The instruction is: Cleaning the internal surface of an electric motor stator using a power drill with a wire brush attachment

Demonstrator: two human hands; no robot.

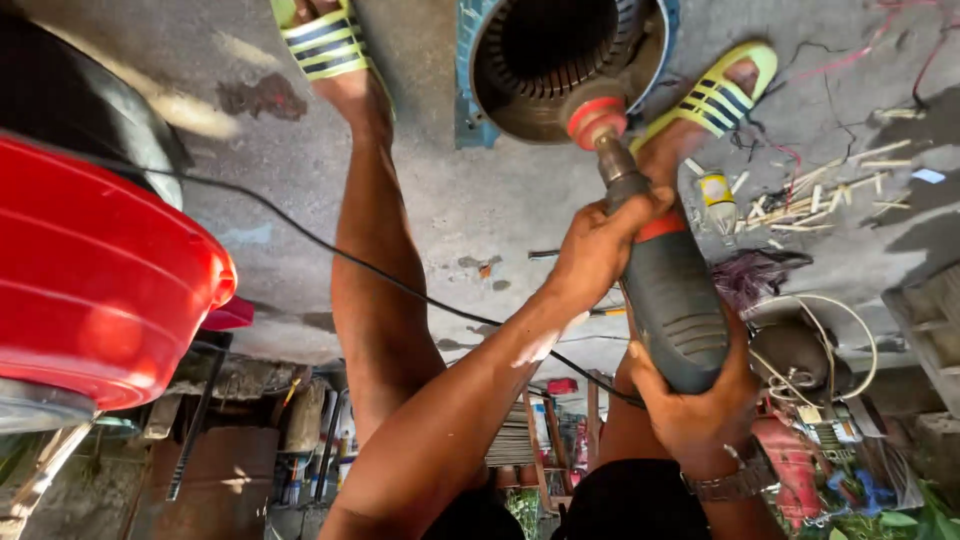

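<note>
Gripping one drill (672, 300), left hand (597, 250), right hand (700, 405), one motor housing (560, 60), two sandals (320, 38)

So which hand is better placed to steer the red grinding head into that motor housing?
Left. The left hand grips the power tool at its neck, just behind the red grinding head at the motor housing. The right hand holds the rear body, farther away.

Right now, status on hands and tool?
Left hand grips drill front; right hand holds rear. Red wheel at stator rim. Cord crosses leg.
</note>
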